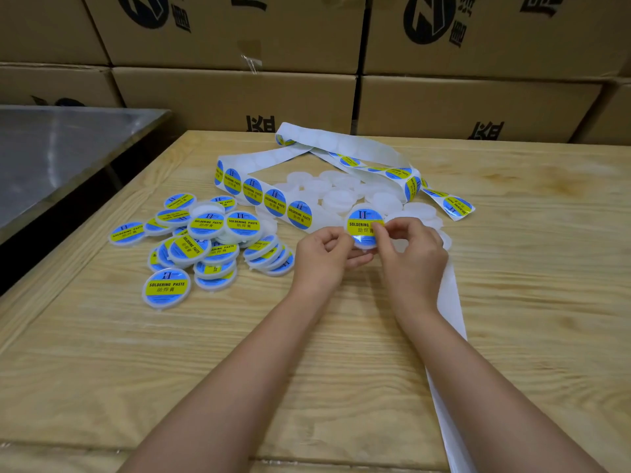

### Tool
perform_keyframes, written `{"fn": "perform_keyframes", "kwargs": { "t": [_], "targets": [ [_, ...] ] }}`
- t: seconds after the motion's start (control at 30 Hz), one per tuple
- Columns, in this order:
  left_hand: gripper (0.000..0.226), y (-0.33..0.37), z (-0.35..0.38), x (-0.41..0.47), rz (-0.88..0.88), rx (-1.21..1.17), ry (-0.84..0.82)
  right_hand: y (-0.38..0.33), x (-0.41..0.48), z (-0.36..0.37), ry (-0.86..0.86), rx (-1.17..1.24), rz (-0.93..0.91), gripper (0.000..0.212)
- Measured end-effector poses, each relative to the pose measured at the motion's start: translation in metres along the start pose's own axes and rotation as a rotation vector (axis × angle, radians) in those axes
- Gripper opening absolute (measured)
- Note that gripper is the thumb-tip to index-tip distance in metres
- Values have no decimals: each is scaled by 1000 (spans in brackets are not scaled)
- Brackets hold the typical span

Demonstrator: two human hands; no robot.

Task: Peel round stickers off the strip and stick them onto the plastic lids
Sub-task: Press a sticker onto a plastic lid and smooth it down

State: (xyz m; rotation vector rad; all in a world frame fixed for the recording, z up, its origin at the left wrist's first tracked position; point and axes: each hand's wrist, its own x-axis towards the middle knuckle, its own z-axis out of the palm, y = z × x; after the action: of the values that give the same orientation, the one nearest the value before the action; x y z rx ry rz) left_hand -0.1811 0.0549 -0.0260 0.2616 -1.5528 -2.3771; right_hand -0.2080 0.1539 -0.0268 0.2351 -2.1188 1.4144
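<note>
Both forearms stretch out over the counter point(205, 353), the left hand point(321, 259) curled beneath a lid point(364, 246) with its grip closed on the rim, the right hand point(415, 254) arched above, its grip pinching the edge of a sticker point(359, 227) down onto that lid, just beside the strip point(275, 201)
</note>
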Motion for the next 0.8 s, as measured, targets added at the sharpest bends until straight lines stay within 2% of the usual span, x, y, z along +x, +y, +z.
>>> {"fn": "perform_keyframes", "kwargs": {
  "t": [0.07,0.1,0.17,0.27,0.37,0.53,0.67,0.8],
  "targets": [
    [20,1,-2,0,-14,5,-15,0,0,0,-32,71,87,53],
    [21,1,-3,1,-19,4,-27,1,0,0,-41,75,79,52],
    [20,2,-4,1,-27,-6,-65,3,0,1,-44,84,40,27],
    [18,2,-6,-2,-15,22,-153,6,3,2,-40,174,148,2],
    [19,2,-6,-5,5,86,-200,11,5,3,-9,197,210,19],
    [16,3,-3,-8,38,147,-163,11,6,5,-26,150,233,33],
    [17,5,-3,-8,69,145,-133,8,4,7,-104,148,220,44],
    [20,9,-8,-5,68,67,-110,6,3,7,-226,181,187,42]
  ]
}}
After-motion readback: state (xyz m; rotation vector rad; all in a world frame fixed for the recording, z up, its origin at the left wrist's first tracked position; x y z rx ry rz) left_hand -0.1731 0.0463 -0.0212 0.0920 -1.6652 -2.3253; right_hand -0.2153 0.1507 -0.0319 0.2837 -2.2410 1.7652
